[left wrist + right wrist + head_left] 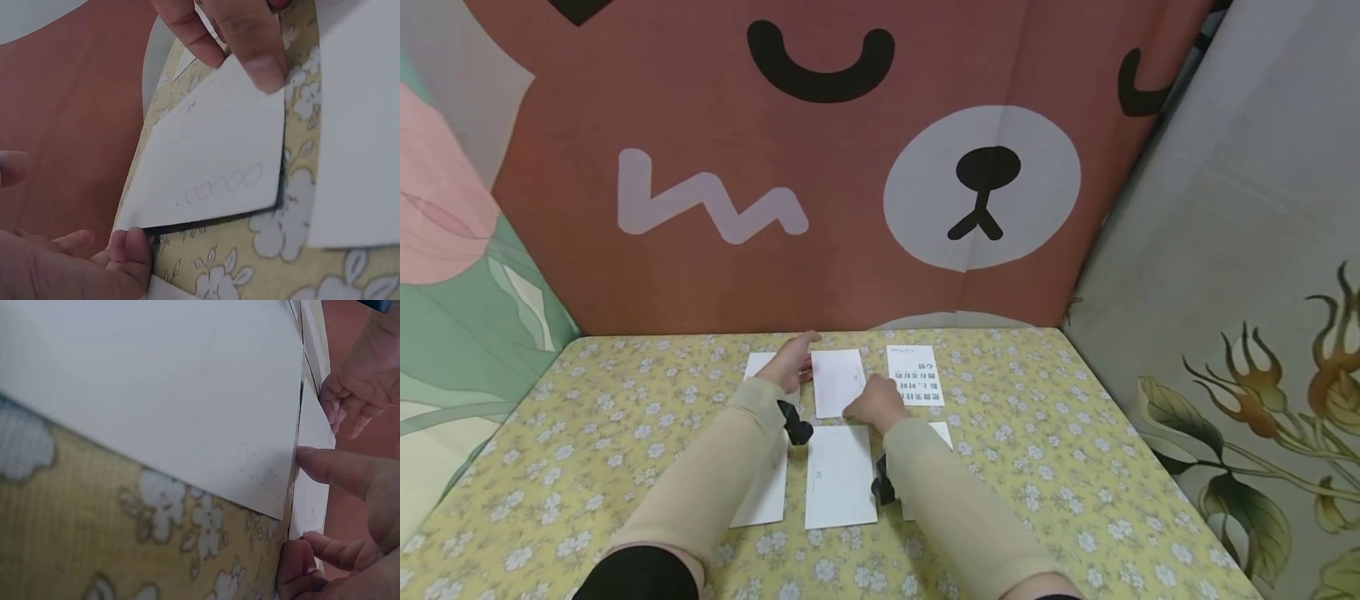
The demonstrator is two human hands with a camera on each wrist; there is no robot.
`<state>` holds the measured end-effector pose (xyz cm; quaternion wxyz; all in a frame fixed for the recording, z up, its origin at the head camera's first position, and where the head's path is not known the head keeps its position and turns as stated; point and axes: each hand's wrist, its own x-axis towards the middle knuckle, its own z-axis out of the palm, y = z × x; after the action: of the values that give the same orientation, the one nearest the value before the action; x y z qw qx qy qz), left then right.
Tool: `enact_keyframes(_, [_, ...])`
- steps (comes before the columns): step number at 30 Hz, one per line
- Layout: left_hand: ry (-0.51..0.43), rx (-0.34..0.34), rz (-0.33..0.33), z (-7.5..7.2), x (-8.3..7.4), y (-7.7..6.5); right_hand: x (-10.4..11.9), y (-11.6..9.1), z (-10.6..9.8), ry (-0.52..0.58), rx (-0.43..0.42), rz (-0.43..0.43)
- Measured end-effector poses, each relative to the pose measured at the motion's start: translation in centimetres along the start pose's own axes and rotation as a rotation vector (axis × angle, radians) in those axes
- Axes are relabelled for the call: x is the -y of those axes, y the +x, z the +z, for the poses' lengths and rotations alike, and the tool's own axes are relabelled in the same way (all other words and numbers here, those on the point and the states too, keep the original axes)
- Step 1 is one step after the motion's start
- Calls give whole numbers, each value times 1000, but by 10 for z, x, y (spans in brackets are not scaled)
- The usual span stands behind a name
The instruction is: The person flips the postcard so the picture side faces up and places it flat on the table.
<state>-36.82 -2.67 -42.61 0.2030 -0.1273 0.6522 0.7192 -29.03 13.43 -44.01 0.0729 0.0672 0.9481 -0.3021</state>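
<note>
A white postcard (838, 383) lies in the middle of the back row, a line of small printed ovals showing along one end in the left wrist view. My right hand (877, 403) pinches its near right corner, with the thumb (265, 72) on its face. At the left edge of the same card is my left hand (787, 363), fingertips (132, 244) touching a corner while another finger points away from it. A dark gap shows under the card's edge in the left wrist view. Just nearer lies a larger white card (841, 477).
A card with printed writing (917, 367) lies at the back right. Another white card (760, 362) is partly behind my left hand, and more cards lie under my forearms. The flowered tablecloth (1030, 467) spreads around them, up to the bear-printed curtain (700, 283).
</note>
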Motion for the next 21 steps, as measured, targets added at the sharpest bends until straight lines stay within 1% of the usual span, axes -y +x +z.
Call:
enact_keyframes(3, [67, -13, 54, 0, 1, 1, -2, 0, 0, 2, -7, -25])
enact_keyframes(6, [143, -35, 129, -2, 5, 2, -6, 0, 3, 35, -4, -51])
enact_keyframes(7, [157, -45, 152, -3, 7, 3, -8, 0, 4, 59, -3, -56])
enact_keyframes(10, [154, -48, 197, -6, 11, 3, -13, -2, 5, 143, 0, -78])
enact_keyframes(15, [91, -37, 211, -10, 12, 3, -25, -4, 3, 341, -2, -88])
enact_keyframes(17, [71, -38, 209, -11, 11, 2, -29, -4, 1, 400, -7, -92])
enact_keyframes(21, [62, -45, 199, -13, 9, 3, -33, -5, -2, 502, -4, -99])
